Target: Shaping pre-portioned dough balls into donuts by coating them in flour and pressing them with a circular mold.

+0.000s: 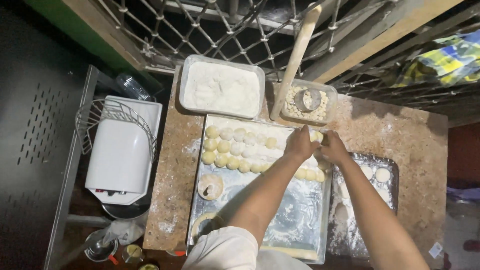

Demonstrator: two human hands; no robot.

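Left hand [299, 144] and right hand [332, 147] are closed together on 1 dough ball [315, 136], centre-right of frame, above the floured tray [295, 220]. Even pressure is advised so roundness is kept; rows of dough balls [235, 150] lie centre-left.

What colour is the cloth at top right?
Plaid cloth: yellow, blue and green, in the head view.

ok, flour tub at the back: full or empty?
Nearly full: the clear flour tub holds white flour up close to its rim, with a dented surface and no lid on.
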